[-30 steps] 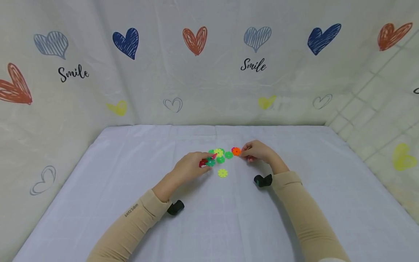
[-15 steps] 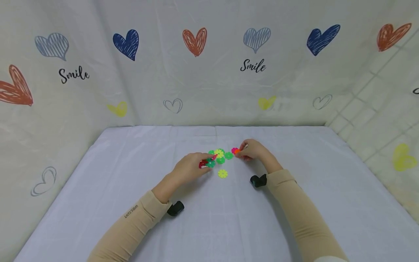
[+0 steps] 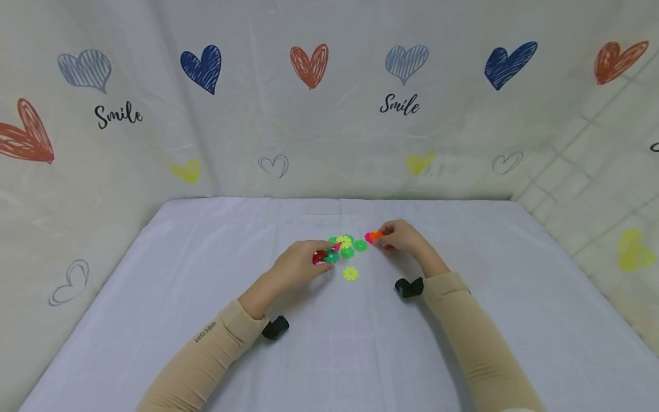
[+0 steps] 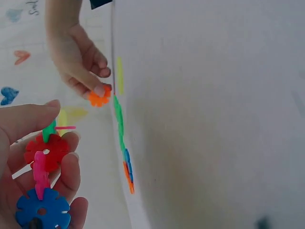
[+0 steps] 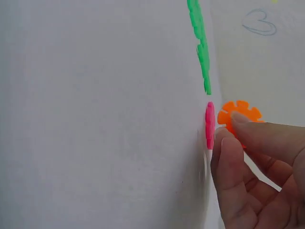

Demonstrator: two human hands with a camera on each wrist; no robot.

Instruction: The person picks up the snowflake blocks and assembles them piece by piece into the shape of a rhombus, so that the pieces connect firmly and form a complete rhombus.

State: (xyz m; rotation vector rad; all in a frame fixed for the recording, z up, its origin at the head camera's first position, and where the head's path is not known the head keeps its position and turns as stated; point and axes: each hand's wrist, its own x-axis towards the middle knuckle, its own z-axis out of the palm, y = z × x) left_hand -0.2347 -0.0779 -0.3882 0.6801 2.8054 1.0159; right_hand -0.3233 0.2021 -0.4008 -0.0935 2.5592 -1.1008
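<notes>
Two hands work above a white cloth (image 3: 329, 355), spaced apart with the loose pieces mostly between them. At the left, the left hand (image 3: 297, 263) curls its fingers and thumb around a joined chain (image 4: 42, 172) of notched discs; its wrist view shows a blue disc (image 4: 35, 205) lowest, then a pink one edge-on, a red disc (image 4: 57, 151) and a green piece (image 4: 49, 132) by the thumb. Just right of those fingers, a yellow disc (image 3: 343, 242) lies among several green discs, and a second yellow disc (image 3: 350, 274) sits alone on the nearer side. Farther right come another green disc (image 3: 360, 245) and, close to the other hand, a loose pink disc (image 5: 210, 125) on the cloth; whether it touches the piece above is hard to tell. At the right, the right hand (image 3: 404, 236) pinches an orange disc (image 5: 244, 110) between thumb and fingertip, with its notches showing. The step in hand seems to be picking out the next piece, with the chain waiting opposite and the orange disc not yet joined to it. The next move probably calls for bringing the orange disc across, turning it crosswise, lining up slot with slot and pushing gently while the left hand steadies the chain.
</notes>
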